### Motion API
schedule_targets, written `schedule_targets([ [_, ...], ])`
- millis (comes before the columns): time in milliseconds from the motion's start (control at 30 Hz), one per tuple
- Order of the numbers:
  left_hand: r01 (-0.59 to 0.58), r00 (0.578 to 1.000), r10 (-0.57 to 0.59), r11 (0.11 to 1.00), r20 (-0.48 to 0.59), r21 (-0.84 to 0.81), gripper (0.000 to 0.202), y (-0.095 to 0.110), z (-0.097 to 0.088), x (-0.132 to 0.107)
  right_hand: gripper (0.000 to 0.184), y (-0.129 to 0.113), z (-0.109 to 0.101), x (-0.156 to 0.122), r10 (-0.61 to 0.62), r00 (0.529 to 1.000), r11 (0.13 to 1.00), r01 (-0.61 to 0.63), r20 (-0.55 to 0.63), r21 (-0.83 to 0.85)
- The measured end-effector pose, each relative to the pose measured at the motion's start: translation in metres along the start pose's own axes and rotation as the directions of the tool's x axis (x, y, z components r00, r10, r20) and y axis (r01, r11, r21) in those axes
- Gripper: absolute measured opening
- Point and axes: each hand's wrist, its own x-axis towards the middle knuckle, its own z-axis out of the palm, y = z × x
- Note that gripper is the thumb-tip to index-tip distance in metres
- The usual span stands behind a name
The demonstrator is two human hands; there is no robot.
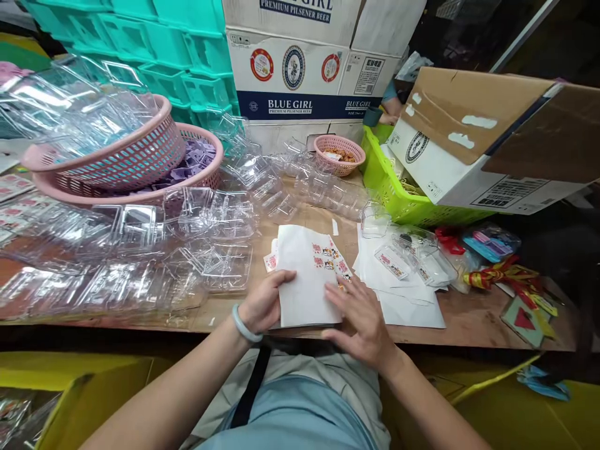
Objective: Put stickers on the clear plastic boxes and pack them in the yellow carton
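Two bare hands are at work along the front edge of the table (469,331). At the left, clear plastic trays (135,281) lie in rows. Next, the left hand (266,301) grips the left margin of a paper stack (302,290), thumb on top, near the middle of the front edge. Judged light, flexible, liable to slip and crease; side margins appear the sound hold, clear of the printed corner. The right hand (359,319) is open, fingers spread, touching the right margin. Beyond it, loose white sheets (407,309) lie near the front edge.
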Motion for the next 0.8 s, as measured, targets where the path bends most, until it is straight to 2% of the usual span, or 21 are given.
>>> schedule_targets([
  [33, 0.006, 1.0, -0.006, 1.0, 0.022, -0.017, 0.042, -0.003, -0.002, 0.001, 0.057, -0.001, 0.003, 0.004, 0.109, 0.992, 0.994, -0.108, -0.064, 0.025],
  [100, 0.049, 0.994, -0.045, 0.998, 0.102, -0.031, 0.041, -0.011, -0.004, 0.001, 0.05, -0.001, 0.01, 0.013, 0.283, 0.943, 0.959, -0.277, -0.173, 0.058],
  [167, 0.031, 0.991, -0.029, 0.999, 0.131, -0.014, 0.038, -0.018, -0.005, -0.002, 0.044, -0.003, 0.017, 0.021, 0.357, 0.911, 0.934, -0.348, -0.208, 0.079],
  [333, -0.161, 0.986, 0.156, 0.983, 0.056, 0.091, 0.025, -0.024, -0.01, -0.005, 0.022, -0.006, 0.031, 0.03, 0.41, 0.873, 0.91, -0.375, -0.262, 0.176],
  [433, -0.156, 0.988, 0.155, 0.976, 0.02, 0.151, 0.022, -0.023, -0.012, -0.004, 0.014, -0.004, 0.032, 0.031, 0.428, 0.857, 0.902, -0.383, -0.287, 0.2],
  [567, -0.114, 0.993, 0.118, 0.984, -0.024, 0.135, 0.02, -0.023, -0.01, -0.002, 0.017, 0.0, 0.031, 0.031, 0.501, 0.805, 0.861, -0.427, -0.318, 0.277],
  [600, -0.112, 0.993, 0.115, 0.987, -0.018, 0.118, 0.02, -0.022, -0.009, -0.002, 0.018, 0.001, 0.03, 0.031, 0.504, 0.809, 0.857, -0.425, -0.301, 0.292],
  [733, -0.172, 0.984, 0.166, 0.98, 0.068, 0.097, 0.026, -0.021, -0.008, 0.0, 0.03, 0.001, 0.03, 0.031, 0.414, 0.881, 0.888, -0.335, -0.23, 0.316],
  [800, -0.204, 0.976, 0.192, 0.971, 0.103, 0.124, 0.026, -0.021, -0.008, 0.001, 0.022, 0.0, 0.033, 0.031, 0.44, 0.861, 0.865, -0.329, -0.257, 0.379],
])
